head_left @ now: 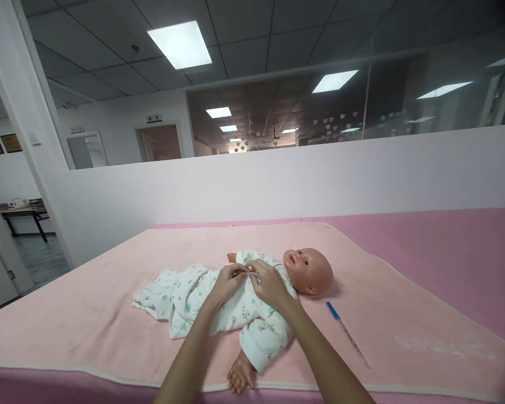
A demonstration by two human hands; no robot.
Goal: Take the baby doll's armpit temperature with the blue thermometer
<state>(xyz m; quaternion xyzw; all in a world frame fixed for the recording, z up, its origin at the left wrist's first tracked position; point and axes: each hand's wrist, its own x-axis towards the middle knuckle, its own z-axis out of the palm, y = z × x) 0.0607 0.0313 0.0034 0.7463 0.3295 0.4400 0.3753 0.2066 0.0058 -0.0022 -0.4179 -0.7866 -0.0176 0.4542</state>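
Observation:
A baby doll [312, 272] lies on its back, its head to the right, dressed in a white printed baby outfit [235, 318]. Both of my hands meet over the chest. The fingers of my left hand [228, 285] are bent and pinch the front of the outfit. Close beside it, my right hand [270, 285] is closed with its fingertips on the same bit of cloth, where a thin white edge or tie shows between the hands. Exactly what the fingertips grip is partly hidden. The doll's near hand [241, 372] sticks out of its sleeve toward me.
A pen with a blue cap [347, 334] lies right of the doll. Beneath them is a light pink blanket [92, 303] over a darker pink surface [446, 247]. A white half wall [278, 185] with glass above stands behind. A doorway and table [23, 211] are at left.

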